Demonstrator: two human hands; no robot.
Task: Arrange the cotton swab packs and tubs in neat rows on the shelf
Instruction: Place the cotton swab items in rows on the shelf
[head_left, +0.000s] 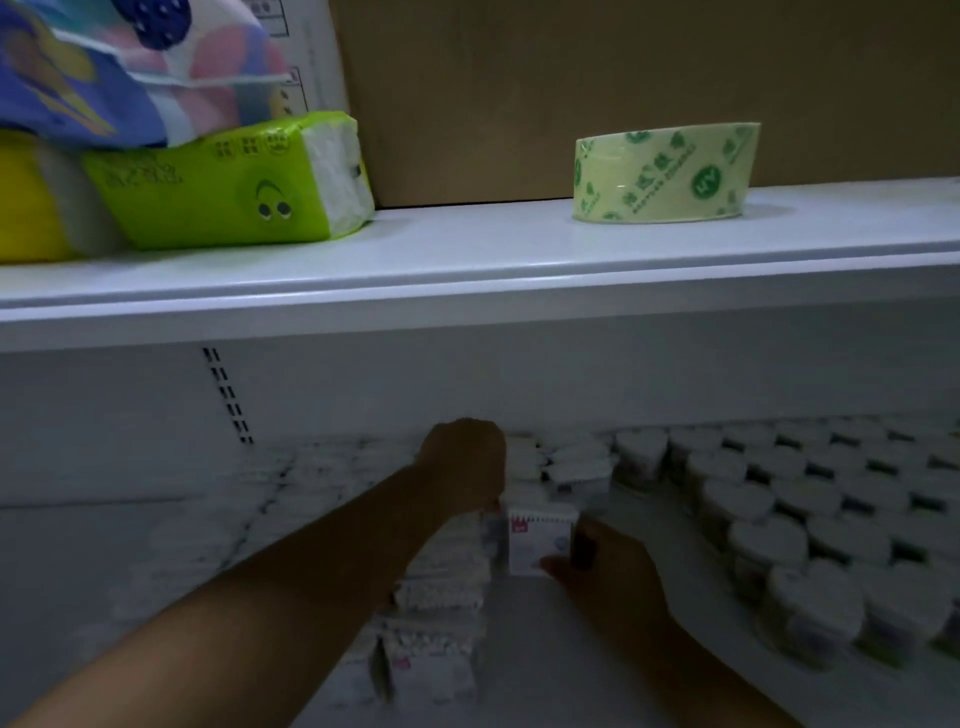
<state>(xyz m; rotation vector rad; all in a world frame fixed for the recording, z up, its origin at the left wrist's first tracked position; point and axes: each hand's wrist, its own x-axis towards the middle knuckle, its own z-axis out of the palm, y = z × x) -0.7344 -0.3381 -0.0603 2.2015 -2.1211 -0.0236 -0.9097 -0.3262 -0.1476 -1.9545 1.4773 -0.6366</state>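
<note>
The right hand pinches a small white cotton swab pack with a pink mark, thumb on its front face and fingers round its right side, holding it upright on the lower shelf. Just left of it, the left hand is curled with its knuckles up over the far end of a row of packs; whether it holds anything cannot be told. The step in hand seems to be slotting this one pack into place beside that row. Next it probably needs sliding left until flush and square. To the right stand heart-shaped tubs in several tight rows, too many and too blurred to count. On the upper shelf are one tape roll and one green tissue pack.
</note>
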